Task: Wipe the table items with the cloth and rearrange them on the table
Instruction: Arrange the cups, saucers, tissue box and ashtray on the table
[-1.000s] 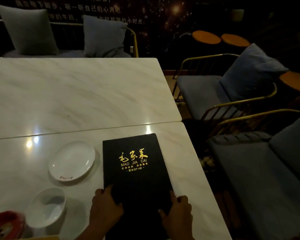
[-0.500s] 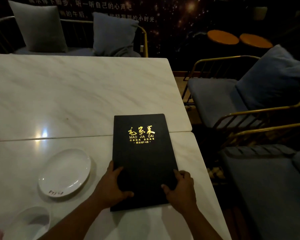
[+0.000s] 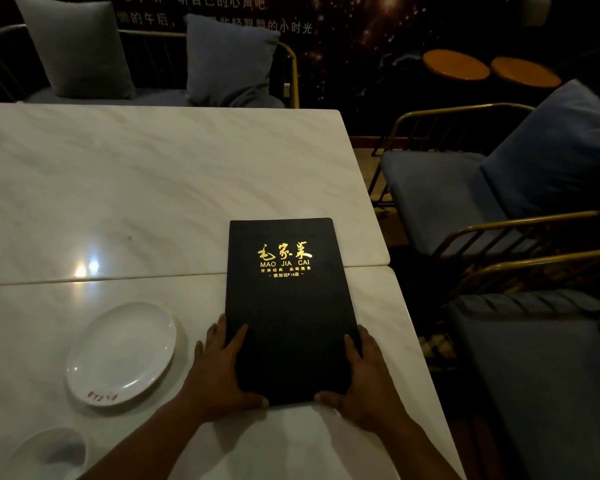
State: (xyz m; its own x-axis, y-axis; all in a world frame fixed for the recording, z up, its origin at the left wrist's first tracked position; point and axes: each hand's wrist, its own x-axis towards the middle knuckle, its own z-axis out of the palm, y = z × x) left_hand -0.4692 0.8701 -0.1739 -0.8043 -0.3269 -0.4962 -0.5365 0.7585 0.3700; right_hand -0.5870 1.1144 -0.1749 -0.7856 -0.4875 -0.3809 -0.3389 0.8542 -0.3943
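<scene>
A black menu with gold lettering lies flat on the white marble table, its far end crossing the seam between the two tabletops. My left hand grips its near left corner, thumb on the near edge. My right hand grips the near right corner the same way. A white plate sits left of the menu. A white bowl stands at the near left edge of the view. No cloth is visible.
The table's right edge runs just beside the menu. Blue cushioned chairs with gold frames stand to the right. A bench with grey pillows is beyond the far table edge. Two round orange stools stand at the back right.
Both hands have slid the menu away from me, so its far end now lies over the seam. The red item at the near left has dropped out of view.
</scene>
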